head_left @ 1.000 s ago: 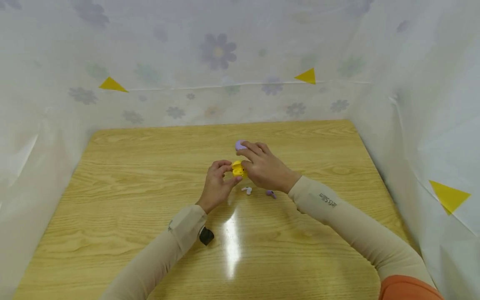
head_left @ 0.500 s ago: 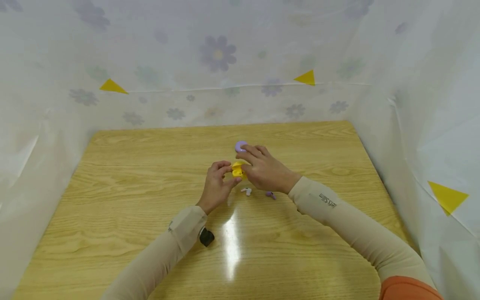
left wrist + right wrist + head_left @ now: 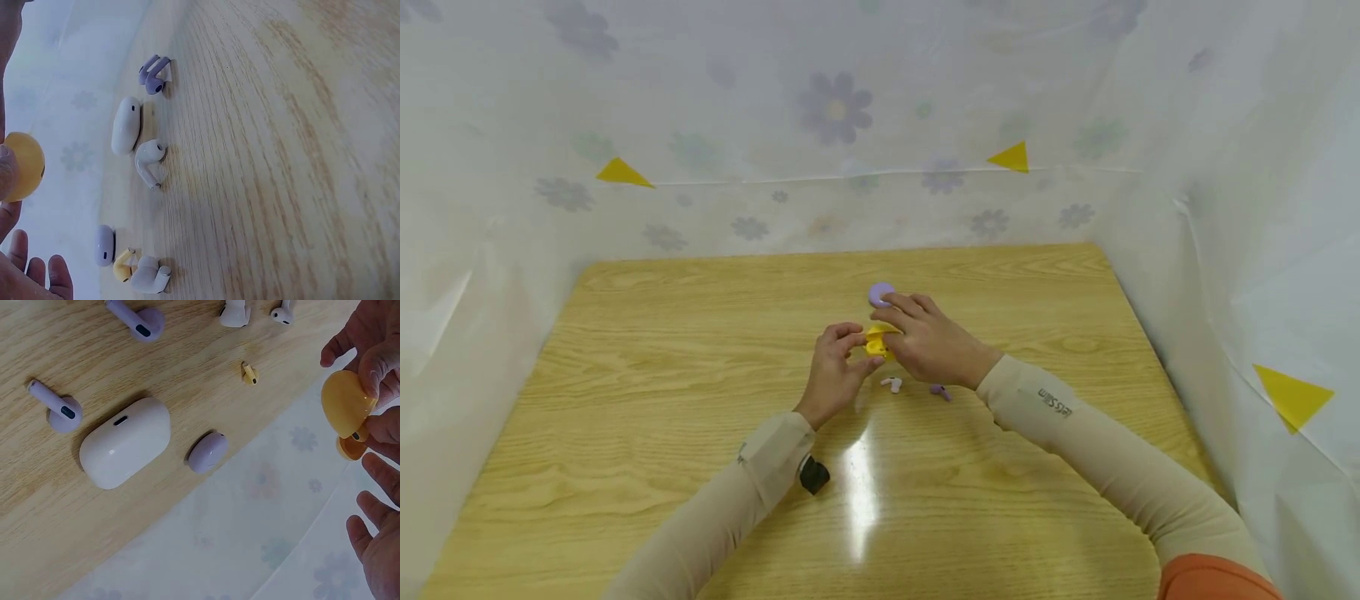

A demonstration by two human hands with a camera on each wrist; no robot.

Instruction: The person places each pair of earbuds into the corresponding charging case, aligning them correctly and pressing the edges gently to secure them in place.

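Note:
In the head view my left hand (image 3: 833, 368) holds a small yellow earbud case (image 3: 874, 346), lid raised, between thumb and fingers above the table. My right hand (image 3: 942, 343) is at the case's right side, its thumb and index finger at the opening, other fingers stretched forward. The right wrist view shows those fingertips pinching a yellow earbud (image 3: 360, 435) with a dark oval, partly covered by fingers and case. Another yellow earbud (image 3: 251, 375) lies on the table. A round purple case (image 3: 880, 294) sits just beyond the right fingertips.
A white earbud case (image 3: 128, 444) rests on the table, hidden under my right hand in the head view. White earbuds (image 3: 892, 384) and purple earbuds (image 3: 940, 391) lie nearer me on the wooden table (image 3: 700, 333). Flowered white sheeting (image 3: 775, 100) surrounds the far and side edges.
Both hands stay almost in place. The right thumb and index finger cover slightly more of the yellow case, and its lid looks a little lower. Things on the table have not moved.

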